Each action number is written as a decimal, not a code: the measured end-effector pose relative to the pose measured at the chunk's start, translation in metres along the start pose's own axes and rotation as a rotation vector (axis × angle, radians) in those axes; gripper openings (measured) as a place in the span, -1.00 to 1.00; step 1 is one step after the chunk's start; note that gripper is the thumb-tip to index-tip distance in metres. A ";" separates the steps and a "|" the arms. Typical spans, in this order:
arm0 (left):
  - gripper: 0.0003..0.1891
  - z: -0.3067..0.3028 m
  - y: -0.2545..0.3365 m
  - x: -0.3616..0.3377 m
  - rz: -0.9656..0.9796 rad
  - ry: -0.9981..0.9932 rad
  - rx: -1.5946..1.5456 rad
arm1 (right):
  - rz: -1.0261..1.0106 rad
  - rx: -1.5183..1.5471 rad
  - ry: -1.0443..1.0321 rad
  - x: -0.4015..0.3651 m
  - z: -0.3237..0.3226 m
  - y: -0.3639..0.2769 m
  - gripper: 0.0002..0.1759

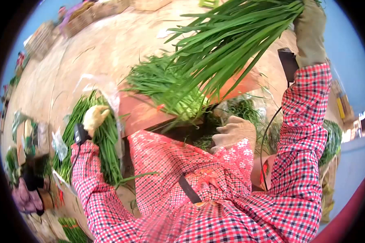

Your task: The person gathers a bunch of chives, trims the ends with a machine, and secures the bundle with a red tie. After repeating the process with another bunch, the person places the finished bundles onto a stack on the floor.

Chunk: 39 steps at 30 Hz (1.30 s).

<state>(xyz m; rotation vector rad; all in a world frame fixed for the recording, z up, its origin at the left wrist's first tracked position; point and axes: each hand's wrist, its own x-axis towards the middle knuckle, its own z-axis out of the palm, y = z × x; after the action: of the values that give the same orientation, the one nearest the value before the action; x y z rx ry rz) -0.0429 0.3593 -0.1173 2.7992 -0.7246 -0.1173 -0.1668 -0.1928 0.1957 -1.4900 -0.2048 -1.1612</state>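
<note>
My right hand (310, 28), in a tan work glove, is raised at the upper right and grips the base of a large bunch of long green leaves (227, 44) that fans down to the left. On the left, my gloved left hand (95, 117) rests on a pile of thin green stalks (105, 141) lying in a clear plastic bag. Both my sleeves are red check, and each wrist carries a small black device. A third gloved hand (233, 131), on a pink floral sleeve, rests on loose greens in the middle; it looks like another person's.
A reddish low table or crate (142, 111) holds another heap of greens (158, 79). Pale ground lies beyond, with woven baskets (85, 16) at the far top left. More green bundles (332, 141) sit at the right and bottom left. Bags and clutter line the left edge.
</note>
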 end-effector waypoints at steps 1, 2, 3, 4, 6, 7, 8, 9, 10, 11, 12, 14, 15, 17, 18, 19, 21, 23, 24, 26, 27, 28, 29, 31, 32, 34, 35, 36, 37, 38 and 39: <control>-0.70 -0.012 0.003 0.003 -0.137 -0.064 0.039 | -0.039 -0.005 0.027 0.000 -0.014 0.000 -0.84; -0.69 -0.033 0.029 -0.002 -0.180 -0.015 -0.053 | -0.075 -0.006 0.053 0.000 -0.024 0.001 -0.84; -0.67 -0.055 0.063 -0.007 -0.226 0.029 -0.144 | -0.107 -0.005 0.078 -0.001 -0.031 0.000 -0.83; -0.65 -0.061 0.086 -0.013 -0.250 0.027 -0.311 | -0.107 -0.012 0.086 -0.022 -0.021 -0.006 -0.80; -0.52 -0.069 0.145 -0.017 -0.152 -0.084 -0.705 | -0.168 -0.163 0.092 -0.031 -0.018 -0.003 -0.79; -0.39 -0.071 0.186 -0.020 -0.037 -0.181 -0.911 | -0.193 -0.234 0.103 -0.036 -0.021 -0.003 -0.78; -0.29 -0.061 0.220 -0.019 0.210 -0.326 -1.124 | -0.108 -0.184 0.138 -0.056 -0.016 -0.017 -0.78; -0.19 -0.048 0.253 -0.017 0.467 -0.476 -1.324 | -0.183 -0.292 0.066 -0.069 -0.015 -0.019 -0.79; -0.04 -0.030 0.289 -0.014 0.562 -0.580 -1.454 | -0.257 -0.401 -0.005 -0.081 -0.020 -0.018 -0.80; 0.12 -0.009 0.313 -0.019 0.671 -0.629 -1.583 | -0.387 -0.503 -0.080 -0.104 -0.017 -0.018 -0.76; 0.19 0.010 0.338 -0.014 0.645 -0.759 -1.799 | -0.482 -0.634 -0.134 -0.125 -0.026 -0.013 -0.68; 0.22 0.047 0.374 -0.008 0.574 -0.935 -2.148 | -0.679 -0.709 -0.333 -0.162 -0.032 -0.021 -0.58; 0.19 0.064 0.389 -0.007 0.549 -0.971 -2.280 | -0.778 -0.740 -0.442 -0.180 -0.029 -0.025 -0.53; 0.13 0.084 0.403 -0.013 0.509 -1.040 -2.475 | -0.851 -0.628 -0.527 -0.224 -0.025 -0.016 -0.50; 0.09 0.086 0.399 -0.016 0.533 -1.055 -2.516 | -0.873 -0.532 -0.549 -0.248 -0.017 -0.009 -0.48; 0.06 0.085 0.398 -0.021 0.537 -1.118 -2.551 | -0.880 -0.476 -0.563 -0.266 -0.017 -0.003 -0.47; 0.00 0.080 0.388 -0.030 0.588 -1.217 -2.554 | -0.896 -0.372 -0.621 -0.296 -0.015 0.004 -0.47; -0.07 0.080 0.384 -0.036 0.636 -1.279 -2.572 | -0.884 -0.284 -0.707 -0.315 -0.016 0.003 -0.52; -0.10 0.081 0.384 -0.038 0.606 -1.257 -2.573 | -0.862 -0.232 -0.763 -0.322 -0.016 0.000 -0.55; -0.09 0.080 0.385 -0.038 0.492 -1.120 -2.566 | -0.816 -0.108 -0.885 -0.328 -0.021 0.001 -0.60; -0.05 0.078 0.386 -0.040 0.424 -1.045 -2.544 | -0.805 -0.061 -0.944 -0.329 -0.022 0.000 -0.62; -0.06 0.077 0.384 -0.041 0.363 -1.034 -2.546 | -0.800 -0.034 -0.981 -0.328 -0.022 -0.001 -0.64; -0.07 0.076 0.382 -0.042 0.303 -1.022 -2.548 | -0.794 -0.008 -1.018 -0.327 -0.022 -0.002 -0.66; -0.18 0.077 0.376 -0.045 0.179 -1.120 -2.610 | -0.801 -0.012 -1.049 -0.319 -0.021 -0.002 -0.69; -0.34 0.074 0.377 -0.040 -0.029 -1.057 -2.595 | -0.809 -0.023 -1.064 -0.316 -0.020 0.000 -0.70; -0.45 0.078 0.371 -0.035 -0.118 -1.019 -2.605 | -0.827 -0.137 -1.114 -0.317 -0.017 0.001 -0.70; -0.51 0.078 0.371 -0.030 -0.154 -1.004 -2.605 | -0.826 -0.206 -1.152 -0.318 -0.016 0.000 -0.69; -0.57 0.077 0.373 -0.023 -0.087 -0.863 -2.514 | -0.797 -0.294 -1.218 -0.320 -0.017 -0.001 -0.69; -0.62 0.077 0.376 -0.017 -0.039 -0.727 -2.411 | -0.759 -0.379 -1.284 -0.323 -0.019 -0.004 -0.68; -0.61 0.091 0.369 -0.007 0.002 -0.780 -2.461 | -0.727 -0.367 -1.334 -0.322 -0.021 -0.009 -0.68; -0.60 0.092 0.369 -0.009 -0.001 -0.712 -2.449 | -0.680 -0.340 -1.388 -0.315 -0.025 -0.015 -0.67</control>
<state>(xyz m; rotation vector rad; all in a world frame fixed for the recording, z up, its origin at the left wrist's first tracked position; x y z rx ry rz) -0.2359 0.0316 -0.1107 0.3278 -0.1434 -1.0447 -0.3448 -0.0615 -0.0310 -2.4191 -1.6019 -0.4206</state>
